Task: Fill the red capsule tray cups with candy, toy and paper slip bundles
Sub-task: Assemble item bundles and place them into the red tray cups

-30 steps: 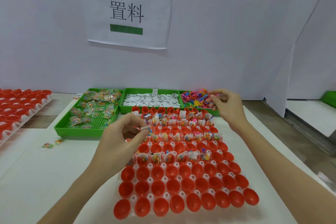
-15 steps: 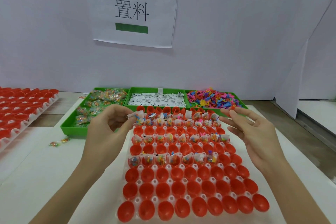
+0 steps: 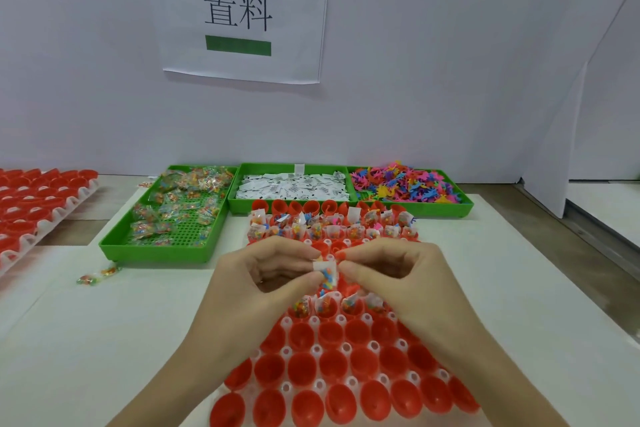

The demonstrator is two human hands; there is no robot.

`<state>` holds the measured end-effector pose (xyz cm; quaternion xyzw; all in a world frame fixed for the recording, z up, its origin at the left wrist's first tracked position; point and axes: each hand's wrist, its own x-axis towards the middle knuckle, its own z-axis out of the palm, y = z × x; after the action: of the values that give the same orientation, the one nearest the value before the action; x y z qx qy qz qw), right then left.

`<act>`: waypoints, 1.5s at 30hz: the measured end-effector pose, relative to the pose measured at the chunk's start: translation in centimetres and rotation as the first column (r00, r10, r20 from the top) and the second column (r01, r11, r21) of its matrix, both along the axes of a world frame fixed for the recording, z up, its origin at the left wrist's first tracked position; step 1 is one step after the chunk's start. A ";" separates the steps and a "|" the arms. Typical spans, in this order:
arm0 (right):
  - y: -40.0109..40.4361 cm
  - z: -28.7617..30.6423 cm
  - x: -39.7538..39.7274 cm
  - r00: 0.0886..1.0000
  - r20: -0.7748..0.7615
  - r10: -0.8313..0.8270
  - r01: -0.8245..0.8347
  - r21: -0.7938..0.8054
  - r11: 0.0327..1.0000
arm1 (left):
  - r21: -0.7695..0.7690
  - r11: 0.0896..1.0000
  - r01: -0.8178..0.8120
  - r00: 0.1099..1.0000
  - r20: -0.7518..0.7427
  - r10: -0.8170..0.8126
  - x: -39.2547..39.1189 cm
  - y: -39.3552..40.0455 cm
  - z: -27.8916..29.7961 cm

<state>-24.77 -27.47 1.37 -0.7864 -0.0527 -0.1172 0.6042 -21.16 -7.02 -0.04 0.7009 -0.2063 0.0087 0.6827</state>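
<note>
— Hands together over the red capsule tray [image 3: 346,374]: left hand [image 3: 256,284] and right hand [image 3: 398,277] both pinch one candy, toy and slip bundle [image 3: 326,276].

— Loose pinch, I reckon; it could spill apart before reaching an empty cup.

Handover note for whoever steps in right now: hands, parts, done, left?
Left hand pinches a bundle of paper slip and candy over the red capsule tray; right hand pinches its other side.
Supplies behind the tray: candy packets, paper slips, toys, each in a green bin.
Done: the far rows visible around the hands hold bundles.
Left: the three near rows are empty; the held bundle is not yet placed.
</note>
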 end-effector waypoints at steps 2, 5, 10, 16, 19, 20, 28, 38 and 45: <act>0.6 -0.2 -0.2 1.000 0.019 0.013 -0.014 0.006 1.000 | 0.016 1.000 0.013 1.000 0.004 -0.013 -0.1 -0.1 0.1; 0.6 -0.1 -0.3 1.000 0.027 0.015 -0.015 0.009 1.000 | 0.039 0.999 0.023 0.999 0.029 -0.024 -0.3 -0.1 0.1; -0.6 0.7 -0.4 0.990 -0.003 0.139 -0.138 -0.124 0.983 | 0.061 0.998 -0.013 0.997 0.079 0.008 -0.9 -0.6 -0.1; -2.5 2.4 -0.9 0.977 0.010 0.215 -0.208 -0.212 0.955 | 0.046 0.999 0.011 0.993 0.120 -0.017 -1.2 -2.3 0.4; -4.0 3.2 -0.8 0.984 -0.016 0.180 -0.178 -0.235 0.955 | 0.085 0.996 0.015 0.985 0.169 -0.030 -1.2 -3.8 0.8; -4.6 3.5 -0.8 0.981 -0.037 0.189 -0.192 -0.252 0.949 | 0.104 0.994 0.017 0.984 0.176 -0.035 -1.1 -4.2 1.0; -8.1 3.7 0.0 0.984 -0.091 0.151 -0.173 -0.343 0.923 | 0.287 0.951 0.113 0.963 0.204 -0.175 1.0 -7.3 1.8; -11.4 0.6 -0.3 0.965 -0.239 0.112 -0.200 -0.389 0.899 | 0.565 0.814 0.131 0.890 0.295 -0.348 2.0 -11.6 0.7; -11.4 -0.5 0.1 0.976 -0.214 0.048 -0.153 -0.510 0.846 | 0.662 0.747 0.071 0.829 0.378 -0.413 2.0 -11.8 0.5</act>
<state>-24.63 -38.82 0.86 -0.9247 -0.0652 0.0102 0.3748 -19.20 -18.84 0.43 0.8241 -0.4599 0.0299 0.3295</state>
